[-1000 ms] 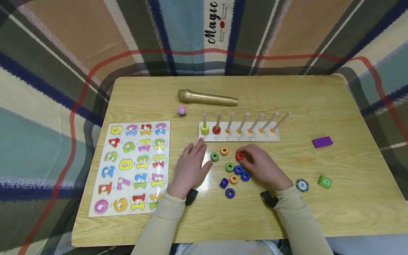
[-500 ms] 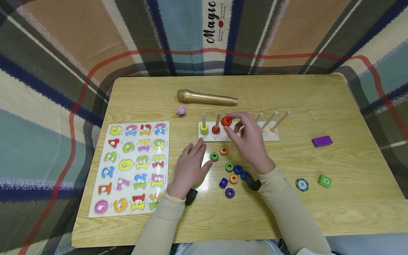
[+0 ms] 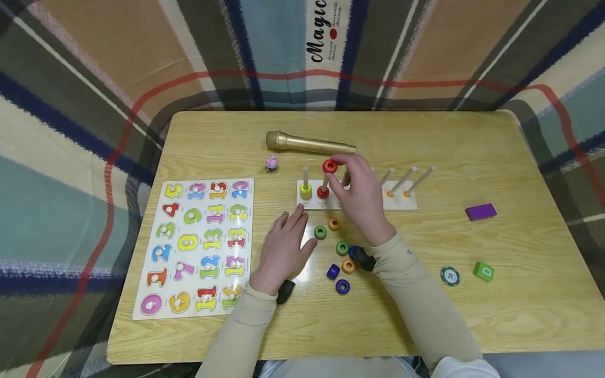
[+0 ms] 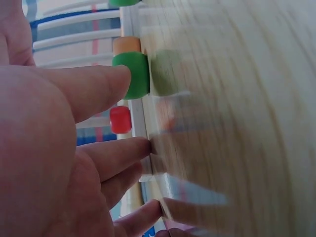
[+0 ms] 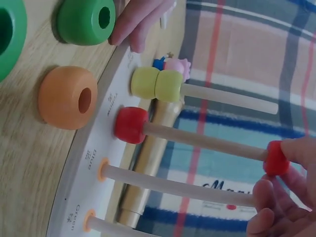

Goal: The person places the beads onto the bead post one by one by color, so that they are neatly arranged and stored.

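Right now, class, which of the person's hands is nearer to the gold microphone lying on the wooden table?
Right. The right hand pinches a red ring just below the gold microphone; the left hand rests flat, farther down the table.

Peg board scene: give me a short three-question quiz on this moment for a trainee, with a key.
1. True or false: the right hand pinches a red ring at the top of a peg.
2. Which peg on the peg board is that ring at? A: the one with a yellow ring at its base. B: the one with a red ring at its base. C: the far right one.
3. What does the left hand hold?

Key
1. True.
2. B; the right wrist view shows the pinched ring on the tip of the peg that already carries a red one.
3. Nothing; it rests flat on the table, fingertips near a green ring.
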A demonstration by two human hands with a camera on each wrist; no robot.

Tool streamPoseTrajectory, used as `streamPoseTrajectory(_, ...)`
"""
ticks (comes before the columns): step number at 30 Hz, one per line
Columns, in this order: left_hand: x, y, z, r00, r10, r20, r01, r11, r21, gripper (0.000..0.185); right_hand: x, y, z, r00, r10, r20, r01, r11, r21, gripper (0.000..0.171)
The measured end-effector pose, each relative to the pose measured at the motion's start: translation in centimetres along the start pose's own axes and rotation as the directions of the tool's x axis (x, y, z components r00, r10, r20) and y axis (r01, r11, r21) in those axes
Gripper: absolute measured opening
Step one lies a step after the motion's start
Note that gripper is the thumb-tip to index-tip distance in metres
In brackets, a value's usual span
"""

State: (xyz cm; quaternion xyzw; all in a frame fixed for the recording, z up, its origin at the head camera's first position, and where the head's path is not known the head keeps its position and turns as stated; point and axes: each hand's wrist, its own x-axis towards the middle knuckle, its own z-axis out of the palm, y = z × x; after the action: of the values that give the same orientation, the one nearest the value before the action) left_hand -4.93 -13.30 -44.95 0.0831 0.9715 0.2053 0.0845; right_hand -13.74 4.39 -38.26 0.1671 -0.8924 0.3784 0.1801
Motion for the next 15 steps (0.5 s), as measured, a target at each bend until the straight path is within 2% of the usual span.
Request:
streamPoseTrajectory(10, -0.2, 0.2, -0.3, 1.000, -0.002, 0.000, 0.002, 1.000, 0.000, 0.065, -0.4, -0.2, -0.5, 0.999, -0.042, -0.025, 0.043, 0.998, 0.043, 0.031)
streamPoseTrajectory(13, -0.1, 0.2, -0.3, 1.000, 0.001, -0.004, 0.000, 1.000, 0.003, 0.065, -0.8, -0.2, -0.8, 0.998, -0.068, -0.006, 0.069, 0.997, 0.024, 0.026)
streamPoseTrajectory(15, -0.1, 0.3, -0.3, 1.000, 0.004, -0.007, -0.004, 1.000, 0.002, 0.066, -1.6, 0.0, -1.0, 0.995, -0.091, 0.037, 0.092, 0.996, -0.007, 0.023)
